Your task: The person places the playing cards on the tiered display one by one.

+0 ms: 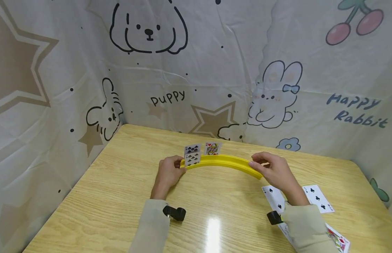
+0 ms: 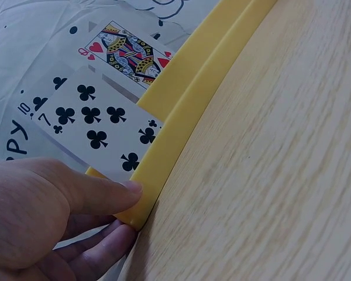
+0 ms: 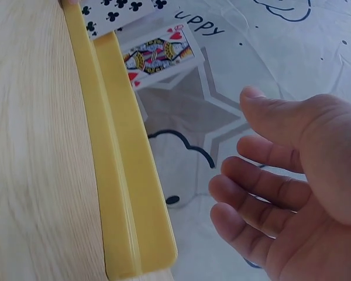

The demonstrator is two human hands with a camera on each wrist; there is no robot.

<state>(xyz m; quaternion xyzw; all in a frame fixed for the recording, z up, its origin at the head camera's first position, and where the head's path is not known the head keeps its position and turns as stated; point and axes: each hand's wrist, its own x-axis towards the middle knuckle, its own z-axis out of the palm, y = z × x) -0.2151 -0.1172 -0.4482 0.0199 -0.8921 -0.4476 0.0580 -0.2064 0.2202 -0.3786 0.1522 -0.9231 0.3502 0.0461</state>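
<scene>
A curved yellow card holder stands on the table. My left hand pinches its left end, thumb in front and fingers behind. Close to that thumb, a seven of clubs stands in the holder, overlapping a ten of clubs behind it. Beside them a queen of hearts stands in the back groove. At the holder's right end is my right hand. Its fingers are loosely bent, with a gap between them and the holder in the right wrist view.
Loose playing cards lie on the table around my right forearm: a two of spades, a three of clubs and a face card, partly under the sleeve in view. A printed curtain hangs behind the wooden table.
</scene>
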